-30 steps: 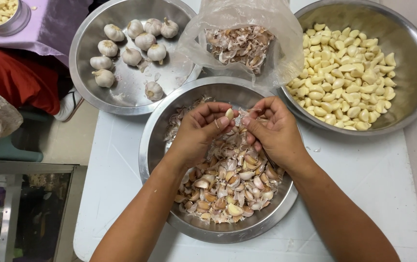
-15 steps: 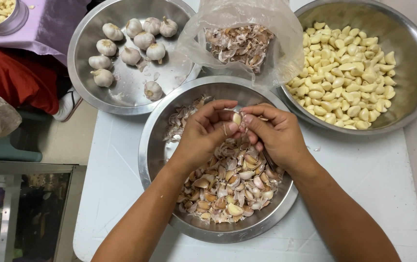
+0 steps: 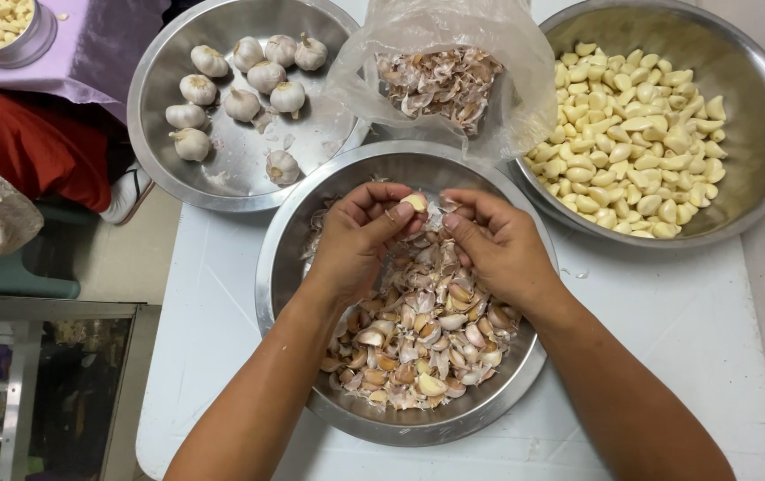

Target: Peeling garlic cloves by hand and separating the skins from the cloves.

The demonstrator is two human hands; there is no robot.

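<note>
Far off to the left of the fingers sits a small steel tub of peeled cloves on a purple cloth. Nearer, up and left of the fingertips, a wide steel bowl holds whole garlic bulbs. The left hand hangs over the middle bowl, its fingers curled in and pinching a pale garlic clove at the tips. Just right of that clove, nearly touching it, the right hand has its fingers bent inward; whether they grip a scrap of skin I cannot tell. Beneath both hands lie unpeeled cloves and papery skins. Straight above the fingertips a clear plastic bag holds peelings. To the right, a big bowl carries peeled cloves, all on a white table.
</note>
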